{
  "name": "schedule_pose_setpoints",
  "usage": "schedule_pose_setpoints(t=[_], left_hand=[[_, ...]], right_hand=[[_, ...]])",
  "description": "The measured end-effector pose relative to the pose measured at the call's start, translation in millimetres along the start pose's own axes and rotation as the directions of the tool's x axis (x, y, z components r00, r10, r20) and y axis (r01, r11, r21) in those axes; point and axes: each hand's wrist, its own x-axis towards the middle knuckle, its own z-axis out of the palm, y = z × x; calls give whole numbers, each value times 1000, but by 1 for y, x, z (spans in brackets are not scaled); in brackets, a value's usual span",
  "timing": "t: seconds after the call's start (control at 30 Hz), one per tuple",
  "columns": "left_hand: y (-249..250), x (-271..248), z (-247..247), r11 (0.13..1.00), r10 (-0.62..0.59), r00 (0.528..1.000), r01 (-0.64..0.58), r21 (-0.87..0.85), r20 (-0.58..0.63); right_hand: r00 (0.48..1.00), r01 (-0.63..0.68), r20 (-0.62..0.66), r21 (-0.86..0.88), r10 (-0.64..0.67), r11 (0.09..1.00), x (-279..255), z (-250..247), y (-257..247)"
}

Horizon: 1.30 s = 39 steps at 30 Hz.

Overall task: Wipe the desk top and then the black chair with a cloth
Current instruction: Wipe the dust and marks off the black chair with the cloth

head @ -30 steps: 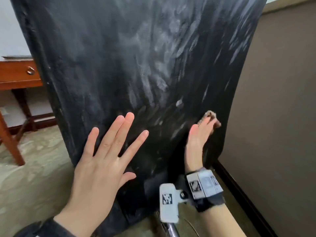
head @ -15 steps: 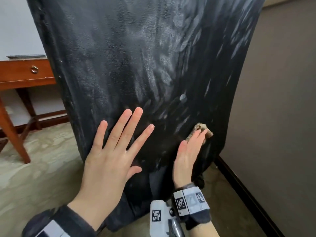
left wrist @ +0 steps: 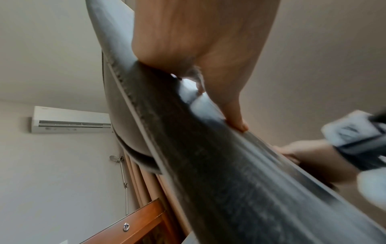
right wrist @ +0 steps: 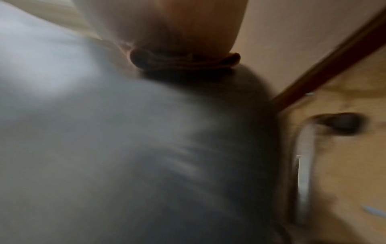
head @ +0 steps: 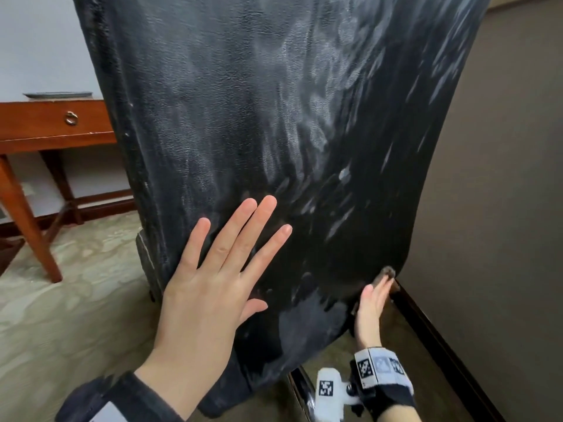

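Observation:
The black leather chair back [head: 259,117] fills the head view, streaked with pale wipe marks. My left hand [head: 213,269] lies flat on its lower middle, fingers spread and straight; the left wrist view shows this left hand [left wrist: 198,41] pressing the chair [left wrist: 208,156]. My right hand [head: 373,303] presses a brown cloth [head: 388,272] with straight fingers against the chair's lower right edge. The blurred right wrist view shows the cloth [right wrist: 183,61] squeezed between the hand [right wrist: 177,24] and the chair [right wrist: 125,148]. The wooden desk [head: 45,123] stands at the back left.
A beige wall [head: 502,208] with a dark baseboard [head: 441,345] runs close along the chair's right side. A chrome chair leg [head: 300,388] shows below the back. A dark tray [head: 58,94] lies on the desk. Patterned carpet [head: 76,300] covers the floor at the left.
My right hand has slid the cloth down the chair back, from mid-height to the lower right edge. The left hand has stayed flat on the chair.

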Motion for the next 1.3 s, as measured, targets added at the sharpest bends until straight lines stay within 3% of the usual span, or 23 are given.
schedule_pose_setpoints(t=[0.07, 0.13, 0.17, 0.2, 0.23, 0.3, 0.4, 0.47, 0.5, 0.6, 0.63, 0.67, 0.7, 0.73, 0.77, 0.83, 0.87, 0.93, 1.0, 1.1, 1.17, 1.2, 1.3], left_hand=[[-1, 1, 1, 1000, -11, 1000, 12, -16, 4], [0, 2, 2, 1000, -22, 1000, 23, -19, 7], [0, 2, 3, 999, -31, 1000, 31, -25, 4], [-1, 3, 4, 999, -35, 999, 35, -28, 4], [-1, 3, 4, 999, -31, 999, 32, -30, 14], [-2, 1, 4, 999, -10, 1000, 10, -54, 6], [-19, -13, -4, 994, -32, 997, 24, -110, -73], [-37, -31, -4, 970, -198, 974, 179, -165, -111], [-45, -40, -3, 939, -300, 949, 276, -204, -96], [-51, -54, 8, 815, -443, 893, 436, -383, 74], [-51, -54, 13, 762, -450, 885, 449, -466, 118], [-53, -54, 19, 720, -444, 884, 448, -531, 145], [-56, -53, 24, 686, -435, 886, 443, -577, 162], [-61, -54, 27, 662, -429, 887, 439, -608, 173], [-68, -55, 29, 647, -421, 888, 438, -624, 187], [-79, -60, 31, 637, -382, 890, 448, -627, 248], [-83, -61, 32, 633, -360, 892, 449, -631, 274], [-91, -61, 33, 641, -320, 898, 439, -630, 301], [-98, -62, 35, 640, -300, 905, 425, -640, 301], [-103, -66, 40, 609, -307, 897, 441, -659, 317], [-102, -71, 43, 596, -301, 893, 450, -665, 334], [-103, -72, 44, 597, -299, 894, 449, -665, 335], [-107, -73, 43, 583, -278, 890, 455, -673, 361]], right_hand=[[992, -106, 52, -121, 113, 987, -2, -1, 8], [982, -189, 4, -125, 191, 974, 2, 8, -22], [996, -84, -9, -127, 83, 988, 1, 16, -45], [990, 139, 5, -144, -140, 980, -8, 28, -67], [937, 350, 39, -172, -348, 921, -24, 37, -83], [836, 549, 142, -251, -531, 797, -57, 44, -83], [698, 716, 426, -441, -576, 542, -87, 30, -18], [570, 818, 594, -478, -568, 321, -92, 14, 12], [476, 871, 653, -440, -589, 218, -90, 10, 14], [178, 971, 729, -241, -661, -4, -61, 19, -52], [126, 972, 707, -227, -696, -55, -49, 27, -82], [115, 970, 687, -232, -717, -67, -44, 36, -104], [134, 970, 693, -238, -708, -49, -48, 44, -115], [115, 973, 727, -218, -676, -69, -57, 52, -108], [43, 979, 792, -155, -609, -131, -72, 58, -87], [-108, 958, 940, 12, -322, -286, -107, 61, -29], [-124, 946, 972, 55, -198, -321, -115, 59, -8], [-200, 937, 957, 124, -209, -326, -109, 66, -5], [-199, 936, 920, 77, -338, -343, -93, 72, -49], [-96, 947, 811, -105, -578, -305, -67, 83, -122], [-26, 947, 820, -163, -571, -276, -75, 87, -120], [-20, 948, 844, -154, -537, -278, -84, 87, -103], [-164, 916, 951, 49, -262, -397, -108, 81, -44]])
